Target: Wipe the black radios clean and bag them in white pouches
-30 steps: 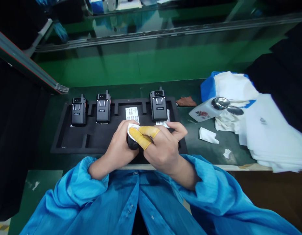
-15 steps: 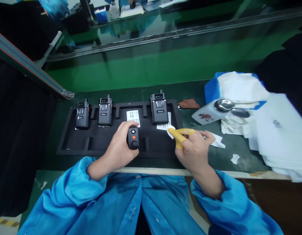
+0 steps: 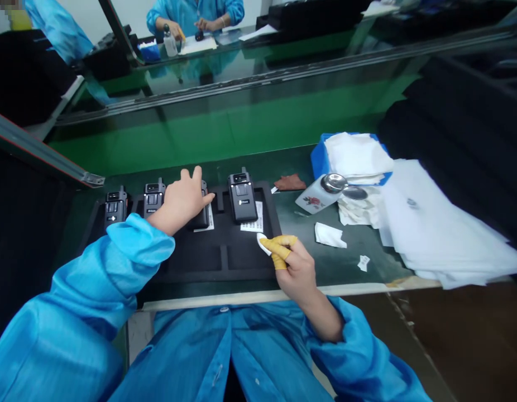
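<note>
A black handheld radio (image 3: 202, 218) lies in the foam tray (image 3: 195, 262), partly covered by my left hand (image 3: 183, 195). That hand is open over it, with thumb and fingers spread; whether it touches the radio I cannot tell. Two more radios sit to its left, the nearer radio (image 3: 153, 198) partly behind my hand and the farther radio (image 3: 116, 206) at the tray's end. Another radio (image 3: 243, 198) stands to the right, above a printed label sheet (image 3: 253, 220). My right hand (image 3: 295, 267), wearing yellow finger cots, pinches a small white pad (image 3: 262, 244) over the tray's right edge.
Right of the tray are a brown cloth (image 3: 290, 182), a white flowered bottle (image 3: 315, 195) with a metal top, and a blue box (image 3: 320, 159) of white cloths. White sheets (image 3: 434, 223) pile up farther right. A co-worker's hands (image 3: 208, 25) are beyond the green partition.
My left hand has moved the radio from upright in front of me into the tray's back row and opened. My right hand still pinches the pad. The view has shifted right.
</note>
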The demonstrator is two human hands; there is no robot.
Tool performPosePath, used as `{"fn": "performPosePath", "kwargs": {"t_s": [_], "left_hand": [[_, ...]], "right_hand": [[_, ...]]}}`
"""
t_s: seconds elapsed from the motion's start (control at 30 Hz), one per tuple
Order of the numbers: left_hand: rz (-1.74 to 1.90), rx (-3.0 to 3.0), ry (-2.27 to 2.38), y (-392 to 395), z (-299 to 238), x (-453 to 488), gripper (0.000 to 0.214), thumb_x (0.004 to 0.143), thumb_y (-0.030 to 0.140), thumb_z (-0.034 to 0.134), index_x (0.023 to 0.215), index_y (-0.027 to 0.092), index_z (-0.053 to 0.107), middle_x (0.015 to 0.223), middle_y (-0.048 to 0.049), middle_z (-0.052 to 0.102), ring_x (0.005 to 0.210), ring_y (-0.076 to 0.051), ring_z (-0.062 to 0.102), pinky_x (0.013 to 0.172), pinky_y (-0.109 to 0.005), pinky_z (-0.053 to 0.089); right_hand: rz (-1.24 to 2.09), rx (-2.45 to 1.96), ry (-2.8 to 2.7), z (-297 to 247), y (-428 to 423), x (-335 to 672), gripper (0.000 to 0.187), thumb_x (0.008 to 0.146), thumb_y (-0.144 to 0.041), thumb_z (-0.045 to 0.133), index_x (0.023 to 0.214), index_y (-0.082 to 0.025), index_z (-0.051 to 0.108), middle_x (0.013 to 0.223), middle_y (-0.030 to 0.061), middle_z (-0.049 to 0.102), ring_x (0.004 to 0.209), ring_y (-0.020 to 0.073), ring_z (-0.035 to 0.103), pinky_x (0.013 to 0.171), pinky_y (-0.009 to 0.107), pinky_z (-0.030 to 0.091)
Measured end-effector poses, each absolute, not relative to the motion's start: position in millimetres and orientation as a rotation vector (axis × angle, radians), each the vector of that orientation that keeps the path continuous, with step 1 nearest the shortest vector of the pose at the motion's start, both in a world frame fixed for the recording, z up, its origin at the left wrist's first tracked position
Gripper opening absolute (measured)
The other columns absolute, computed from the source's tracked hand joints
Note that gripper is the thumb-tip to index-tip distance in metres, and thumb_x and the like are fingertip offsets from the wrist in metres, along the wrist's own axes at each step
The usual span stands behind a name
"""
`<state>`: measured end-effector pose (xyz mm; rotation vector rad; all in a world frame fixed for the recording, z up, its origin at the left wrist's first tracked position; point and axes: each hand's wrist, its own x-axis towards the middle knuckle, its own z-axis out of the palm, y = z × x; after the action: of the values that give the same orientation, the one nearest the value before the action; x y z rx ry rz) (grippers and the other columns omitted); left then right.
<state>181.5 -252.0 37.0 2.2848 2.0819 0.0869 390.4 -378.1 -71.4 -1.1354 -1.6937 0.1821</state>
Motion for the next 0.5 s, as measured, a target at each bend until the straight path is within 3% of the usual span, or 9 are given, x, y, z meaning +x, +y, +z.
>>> {"fn": "performPosePath", "kwargs": {"t_s": [0.13,0.3,0.5], "left_hand": [[0.288,2.391,1.923,-260.9,39.3,215.4,0.07,0.076,0.034,0.074,0.136,0.013,0.045,0.124,-0.0245,0.05,0.118,-0.049,0.05,0.093,-0.057,0.042],[0.25,2.261,1.815,-258.9,18.6,263.5,0.088,0.079,0.048,0.068,0.148,0.016,0.026,0.128,-0.0267,0.044,0.095,-0.042,0.065,0.077,-0.047,0.051],[0.394,2.071,1.626,-253.7,12.6,253.8,0.099,0.07,0.024,0.071,0.15,0.012,0.014,0.135,-0.0277,0.04,0.102,-0.036,0.064,0.083,-0.045,0.051]], "right_hand": [[0.186,-1.125,-1.69,-72.3,-376.7,390.8,0.043,0.081,-0.002,0.051,0.108,-0.029,0.07,0.083,0.0028,0.062,0.078,0.0136,0.06,0.066,0.028,0.052],[0.167,-1.155,-1.702,-73.1,-376.8,391.3,0.037,0.083,-0.005,0.051,0.104,-0.027,0.072,0.083,0.0034,0.063,0.078,0.0141,0.061,0.065,0.029,0.053],[0.118,-1.148,-1.704,-75.2,-377.3,392.7,0.035,0.083,-0.008,0.053,0.104,-0.029,0.072,0.083,0.0029,0.065,0.075,0.0144,0.061,0.063,0.03,0.05]]}}
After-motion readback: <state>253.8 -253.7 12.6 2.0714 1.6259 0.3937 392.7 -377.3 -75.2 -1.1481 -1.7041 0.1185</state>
